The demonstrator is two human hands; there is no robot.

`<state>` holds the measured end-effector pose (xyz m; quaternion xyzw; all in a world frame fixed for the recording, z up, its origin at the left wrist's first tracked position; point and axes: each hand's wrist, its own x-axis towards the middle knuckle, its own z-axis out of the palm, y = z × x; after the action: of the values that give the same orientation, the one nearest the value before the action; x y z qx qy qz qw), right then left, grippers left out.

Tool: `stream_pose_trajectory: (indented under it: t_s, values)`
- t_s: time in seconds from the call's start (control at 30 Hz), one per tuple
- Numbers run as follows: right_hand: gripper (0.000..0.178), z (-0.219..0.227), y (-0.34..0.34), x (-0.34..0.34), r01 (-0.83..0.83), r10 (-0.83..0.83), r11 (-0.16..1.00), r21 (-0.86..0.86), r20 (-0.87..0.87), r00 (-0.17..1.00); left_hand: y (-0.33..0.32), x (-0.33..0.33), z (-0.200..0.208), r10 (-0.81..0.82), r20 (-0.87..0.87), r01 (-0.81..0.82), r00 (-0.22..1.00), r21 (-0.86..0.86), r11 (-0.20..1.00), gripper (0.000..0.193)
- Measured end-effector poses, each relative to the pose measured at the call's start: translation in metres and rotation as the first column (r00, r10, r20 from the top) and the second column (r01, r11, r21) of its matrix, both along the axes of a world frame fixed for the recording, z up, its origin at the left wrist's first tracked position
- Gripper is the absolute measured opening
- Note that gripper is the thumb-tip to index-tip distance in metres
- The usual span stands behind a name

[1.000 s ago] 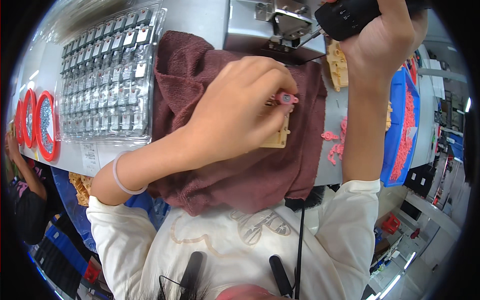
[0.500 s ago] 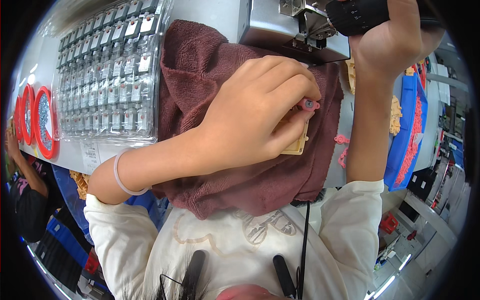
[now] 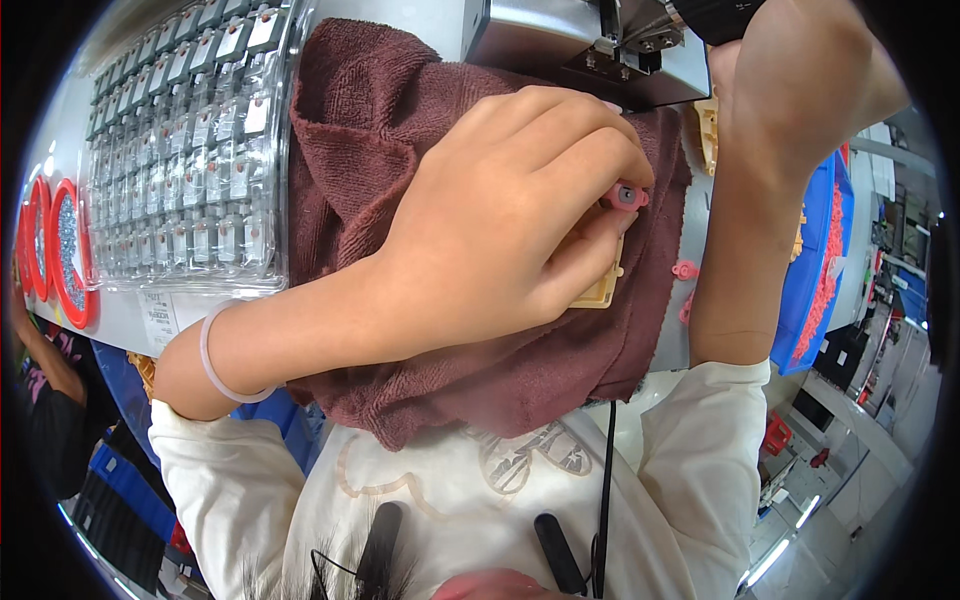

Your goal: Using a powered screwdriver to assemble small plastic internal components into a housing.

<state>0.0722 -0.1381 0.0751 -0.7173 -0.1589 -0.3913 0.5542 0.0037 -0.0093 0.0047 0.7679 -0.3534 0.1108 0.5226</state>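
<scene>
Far left on the bench [image 3: 440,15]: red rings [image 3: 62,250], then a clear parts tray [image 3: 180,150]. Left hand [image 3: 500,230] now nearer the metal press [image 3: 590,45], fingers pinching a pink cap [image 3: 625,195] onto a cream part [image 3: 600,290] over the maroon towel [image 3: 380,110]. Right hand [image 3: 800,90] raised, clasping a black handle [image 3: 720,15]: seemingly readying to press.

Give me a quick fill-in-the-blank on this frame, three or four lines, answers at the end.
1. The left hand pinches a small ____ plastic part at its fingertips.
2. Under that hand lies a dark red ____.
3. The clear tray of small parts sits to the ____ of the towel.
4. The right hand grips a ____ handle at the top edge.

Answers: pink; towel; left; black
</scene>
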Motion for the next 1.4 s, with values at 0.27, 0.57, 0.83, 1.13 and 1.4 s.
stream_pose_trajectory:
  t_s: [0.27,0.57,0.83,1.13,1.4]
  values:
    - [0.011,-0.002,0.005,-0.007,0.006,-0.007,0.997,-0.074,-0.009,1.0,0.002,0.0,-0.001,-0.003,-0.002,0.003,1.0,0.029,1.0,0.026]
    - [0.028,0.022,-0.072,-0.022,-0.213,0.267,0.906,0.366,-0.106,0.958,0.002,-0.002,0.0,-0.004,-0.015,0.004,1.0,0.015,1.0,0.029]
    - [0.019,0.023,-0.059,-0.057,-0.156,0.18,0.966,0.207,-0.098,0.979,0.003,-0.001,-0.001,-0.006,-0.025,0.006,1.0,0.01,1.0,0.026]
    - [0.02,0.015,-0.056,-0.058,-0.225,0.23,0.973,0.055,-0.113,0.967,0.002,-0.004,0.0,-0.015,-0.07,0.015,0.997,0.01,1.0,0.024]
    - [0.022,0.017,-0.056,-0.066,-0.292,0.281,0.953,-0.084,-0.123,0.952,-0.001,-0.006,-0.001,0.045,-0.051,-0.044,0.998,0.019,0.999,0.022]
